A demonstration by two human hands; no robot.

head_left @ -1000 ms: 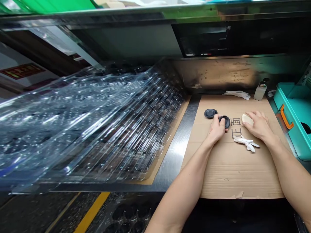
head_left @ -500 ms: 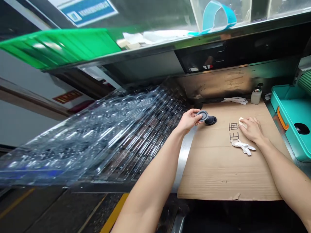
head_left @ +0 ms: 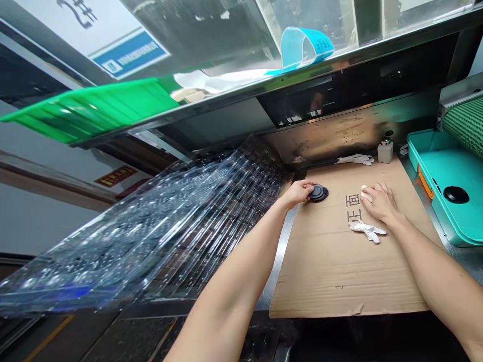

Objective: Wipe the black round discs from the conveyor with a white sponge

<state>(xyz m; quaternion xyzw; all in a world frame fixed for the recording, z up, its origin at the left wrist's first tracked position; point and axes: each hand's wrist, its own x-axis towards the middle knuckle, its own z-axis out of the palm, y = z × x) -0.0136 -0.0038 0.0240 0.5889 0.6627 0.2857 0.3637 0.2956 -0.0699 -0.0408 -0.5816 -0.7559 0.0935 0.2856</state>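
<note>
- The left hand [head_left: 301, 192] is pinching the edge of a dark round disc [head_left: 317, 191] between thumb and fingers.
- The disc is sitting at the fingertips, just to the right of the left hand, and is looking smooth, with a ring shape on its face.
- Another black round piece [head_left: 325, 194] is peeking out from under it; I am not seeing well enough to tell if the two are touching.
- The right hand [head_left: 381, 202] is curling over a small cream pad [head_left: 364, 192], which is showing at its left side, under the fingers.
- Both hands are working above a flat brown cardboard sheet [head_left: 339, 266], which is lying on the shiny metal desk [head_left: 281, 261] and showing black printed signs and a torn bit.
- A crumpled white cloth glove [head_left: 368, 231] is lying near the right hand.
- A squarish, cloudy bottle [head_left: 385, 152] is standing at the back.
- Clear, bumpy plastic trays [head_left: 181, 216] are leaning together on the left, shining in rows.
- A teal plastic bin [head_left: 449, 221] with an orange handle [head_left: 425, 182] is sitting on the right, holding a black round thing [head_left: 456, 194].
</note>
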